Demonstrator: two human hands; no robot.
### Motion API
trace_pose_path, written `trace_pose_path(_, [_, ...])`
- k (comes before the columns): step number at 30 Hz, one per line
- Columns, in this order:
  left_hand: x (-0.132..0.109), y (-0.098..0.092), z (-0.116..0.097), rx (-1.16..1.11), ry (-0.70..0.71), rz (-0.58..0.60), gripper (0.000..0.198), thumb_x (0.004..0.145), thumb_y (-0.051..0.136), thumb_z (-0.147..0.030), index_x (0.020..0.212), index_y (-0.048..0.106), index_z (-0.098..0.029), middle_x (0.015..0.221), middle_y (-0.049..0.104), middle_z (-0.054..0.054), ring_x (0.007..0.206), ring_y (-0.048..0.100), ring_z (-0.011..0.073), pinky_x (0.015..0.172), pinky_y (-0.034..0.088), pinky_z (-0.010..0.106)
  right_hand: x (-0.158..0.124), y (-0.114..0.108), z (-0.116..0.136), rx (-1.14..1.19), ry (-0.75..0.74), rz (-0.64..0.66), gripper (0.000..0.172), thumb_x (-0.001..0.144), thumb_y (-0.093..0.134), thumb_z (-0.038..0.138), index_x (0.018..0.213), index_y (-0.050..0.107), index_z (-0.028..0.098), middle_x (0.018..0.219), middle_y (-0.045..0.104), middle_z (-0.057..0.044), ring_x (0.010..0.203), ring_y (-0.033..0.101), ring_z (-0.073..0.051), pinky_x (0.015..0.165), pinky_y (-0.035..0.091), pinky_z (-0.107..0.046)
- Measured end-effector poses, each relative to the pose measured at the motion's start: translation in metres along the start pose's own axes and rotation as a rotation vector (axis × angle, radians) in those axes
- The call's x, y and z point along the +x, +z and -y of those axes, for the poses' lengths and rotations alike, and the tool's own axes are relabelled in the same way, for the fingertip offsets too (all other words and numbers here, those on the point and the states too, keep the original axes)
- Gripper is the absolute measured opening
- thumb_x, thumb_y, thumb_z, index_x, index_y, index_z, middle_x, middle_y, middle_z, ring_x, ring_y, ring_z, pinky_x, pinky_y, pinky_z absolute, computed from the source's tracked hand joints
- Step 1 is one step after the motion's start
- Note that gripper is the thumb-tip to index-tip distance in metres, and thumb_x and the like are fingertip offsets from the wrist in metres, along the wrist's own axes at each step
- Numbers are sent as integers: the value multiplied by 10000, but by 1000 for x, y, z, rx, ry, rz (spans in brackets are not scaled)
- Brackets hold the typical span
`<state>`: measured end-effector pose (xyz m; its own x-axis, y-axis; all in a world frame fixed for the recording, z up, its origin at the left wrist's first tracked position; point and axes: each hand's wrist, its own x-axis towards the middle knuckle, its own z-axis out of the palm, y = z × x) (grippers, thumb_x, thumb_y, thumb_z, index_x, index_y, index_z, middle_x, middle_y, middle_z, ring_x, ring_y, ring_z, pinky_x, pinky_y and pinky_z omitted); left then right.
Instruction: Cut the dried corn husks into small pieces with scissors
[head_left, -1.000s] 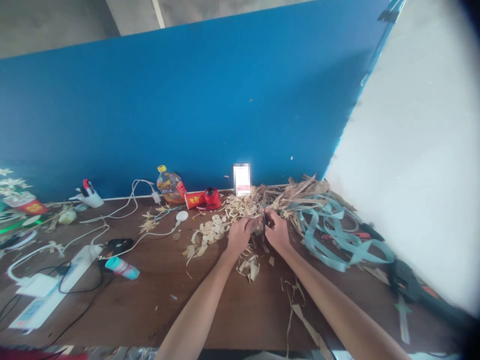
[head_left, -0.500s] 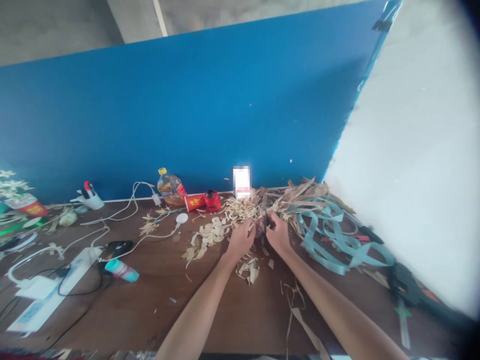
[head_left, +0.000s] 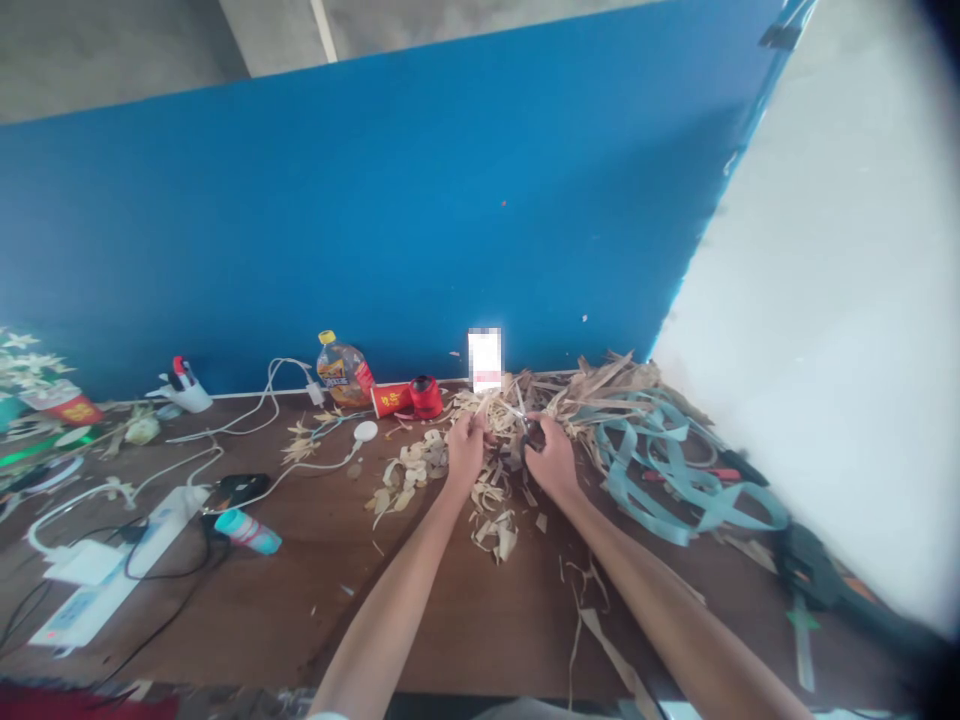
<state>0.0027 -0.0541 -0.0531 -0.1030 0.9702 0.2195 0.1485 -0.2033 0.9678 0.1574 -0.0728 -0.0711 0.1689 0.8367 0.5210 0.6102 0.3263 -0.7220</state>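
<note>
My right hand is closed on the dark handles of a pair of scissors, whose blades stand apart and point away toward the back of the table. Left of them, my left hand pinches a thin pale strip that looks like dried husk. Its far end merges with the heap behind it. Under and beyond both hands spreads a pile of pale cut scraps. Curled husk pieces lie on the table nearer to me, between my forearms.
Long dried husks and a tangled pale-blue strap lie to the right. A bright screen stands at the back. Leftward are a red cup, a bottle, cables and a power strip. A blue panel closes the back.
My hands have moved apart, the left shifting slightly left and away. The scissors' blades, upright and close together before, now show spread open. A pale strip now shows at my left fingertips.
</note>
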Motion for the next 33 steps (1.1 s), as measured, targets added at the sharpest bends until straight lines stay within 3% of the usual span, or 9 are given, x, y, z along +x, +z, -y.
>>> trace_pose_path(5, [1,10,-6,12,83,-30,359,896,418,-484,695,464,-191,523,458,-38,460,415,94,498,341,224,-3,0,6,-80,24,-5,373,689,520,193,1054,587,229,981,644,-47,863,579,-227,777,462,-348])
trace_pose_path(9, [-5,-2,-14,-10,66,-84,384,890,416,-515,684,449,-194,547,454,-33,472,398,93,511,343,233,3,1,2,-99,-28,-27,376,699,514,186,1064,593,227,930,637,-37,840,575,-211,762,453,-320])
trace_pose_path(14, [-46,-15,-21,-68,-52,-197,368,889,422,-519,734,484,-191,553,410,-44,470,354,87,469,299,223,32,7,-19,-111,-157,8,377,709,521,198,1072,622,205,852,631,-40,835,579,-209,749,443,-301])
trace_pose_path(18, [-96,6,-21,-149,-103,96,396,886,434,-525,696,485,-182,527,423,-43,457,353,72,463,296,212,57,10,-28,-118,-145,-9,365,706,526,200,1053,641,196,879,652,-55,848,583,-213,755,438,-300])
trace_pose_path(20, [-104,22,-18,-168,-137,274,386,881,436,-537,768,537,-182,504,445,-43,439,378,77,451,297,212,65,9,-24,-88,-82,-37,332,712,532,214,1021,653,194,847,660,-51,778,580,-203,748,437,-307])
trace_pose_path(23, [-84,42,-9,-157,-159,399,411,848,477,-563,749,551,-171,496,496,-25,424,419,79,436,306,209,67,-3,-1,112,51,-137,328,746,558,295,1046,630,181,784,644,-31,685,553,-180,723,446,-317])
trace_pose_path(27, [-24,57,3,-297,-185,201,408,834,501,-570,715,472,-182,459,417,-53,381,338,56,396,250,199,36,-35,52,467,178,-289,304,774,579,353,1048,592,220,852,610,-28,720,547,-165,645,455,-288])
trace_pose_path(30, [14,64,8,-423,-196,94,374,826,539,-528,729,485,-172,523,445,-46,427,379,49,415,285,183,-15,-59,86,646,215,-164,292,748,661,335,1019,577,262,784,581,-3,628,525,-141,548,438,-264])
trace_pose_path(33, [38,61,4,-600,-267,57,329,796,601,-475,801,522,-156,580,471,-44,477,424,49,451,336,174,-73,-65,97,792,198,300,254,708,707,353,926,626,251,702,586,-9,551,516,-131,496,427,-263])
